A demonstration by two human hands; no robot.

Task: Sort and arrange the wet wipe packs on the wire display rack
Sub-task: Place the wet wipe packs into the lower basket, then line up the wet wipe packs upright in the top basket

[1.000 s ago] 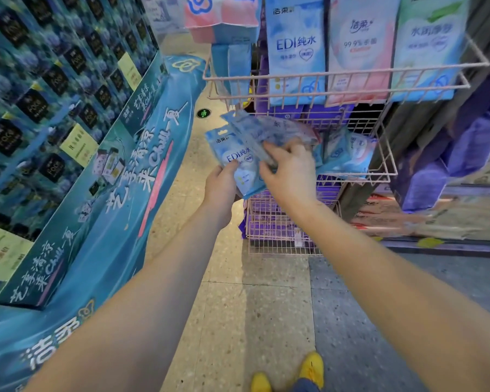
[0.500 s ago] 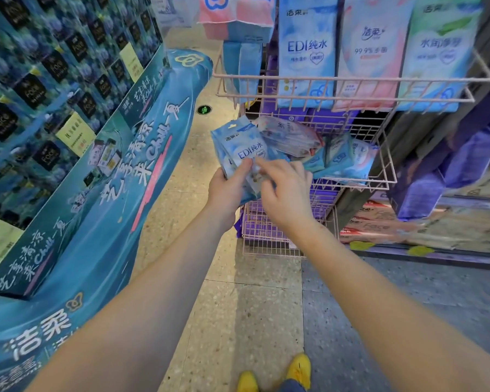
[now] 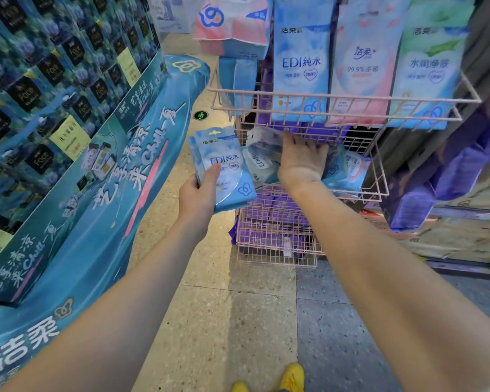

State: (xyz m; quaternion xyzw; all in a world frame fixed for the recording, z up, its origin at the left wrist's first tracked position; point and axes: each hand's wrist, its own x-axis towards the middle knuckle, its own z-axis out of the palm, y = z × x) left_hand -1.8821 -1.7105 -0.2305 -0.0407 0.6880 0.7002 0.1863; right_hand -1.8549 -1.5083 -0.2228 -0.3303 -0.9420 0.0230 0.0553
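Note:
My left hand (image 3: 198, 196) is shut on a small stack of blue EDI wet wipe packs (image 3: 224, 165), held upright just left of the pink wire rack (image 3: 379, 190). My right hand (image 3: 303, 162) reaches palm down into the rack's middle basket. Its fingers are spread over the loose packs. A tilted, blurred pack (image 3: 262, 137) lies at its fingertips, and more blue packs (image 3: 345, 171) sit to its right. Whatever is under the palm is hidden.
The upper basket (image 3: 351, 96) holds tall packs: blue EDI (image 3: 301, 63), pink (image 3: 362, 66), green (image 3: 427, 66). Purple packs (image 3: 275, 219) fill the bottom basket. A blue promotional display (image 3: 96, 193) stands close on the left, cartons (image 3: 464, 236) on the right. My yellow shoes (image 3: 293, 377) are on the tiled floor.
My right hand let go of the stack and moved right and forward into the middle basket. My left hand kept the blue packs and turned them upright.

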